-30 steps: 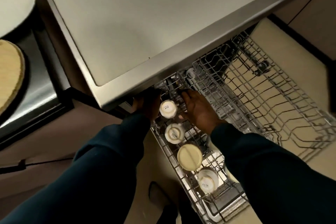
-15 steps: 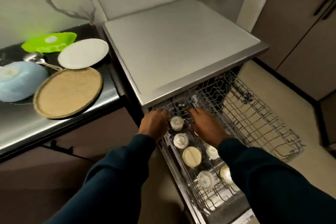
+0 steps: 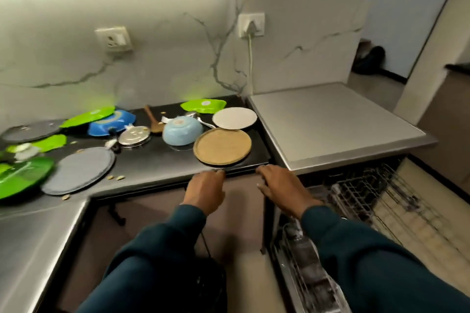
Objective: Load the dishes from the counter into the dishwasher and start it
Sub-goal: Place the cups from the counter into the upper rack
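My left hand (image 3: 205, 190) and my right hand (image 3: 282, 187) hover empty just in front of the dark counter (image 3: 157, 160), fingers loosely extended. Closest to them lies a tan round plate (image 3: 222, 146), with a white plate (image 3: 234, 118) behind it and an upturned light blue bowl (image 3: 181, 130) to its left. Further left sit a steel lid (image 3: 134, 135), a blue plate (image 3: 112, 123), a grey round plate (image 3: 78, 170) and several green plates (image 3: 21, 175). The dishwasher (image 3: 330, 122) stands open at the right, its wire rack (image 3: 376, 193) pulled out.
A wooden spoon (image 3: 152, 121) and a metal spoon (image 3: 201, 119) lie among the dishes, with small scraps scattered on the counter. A steel surface (image 3: 33, 234) runs along the left. Wall sockets (image 3: 114, 38) and a cable sit on the marble backsplash. Cabinets stand at the far right.
Both hands have left the cups in the dishwasher rack and risen to the counter edge. My view has lifted from the rack to the counter with its dishes.
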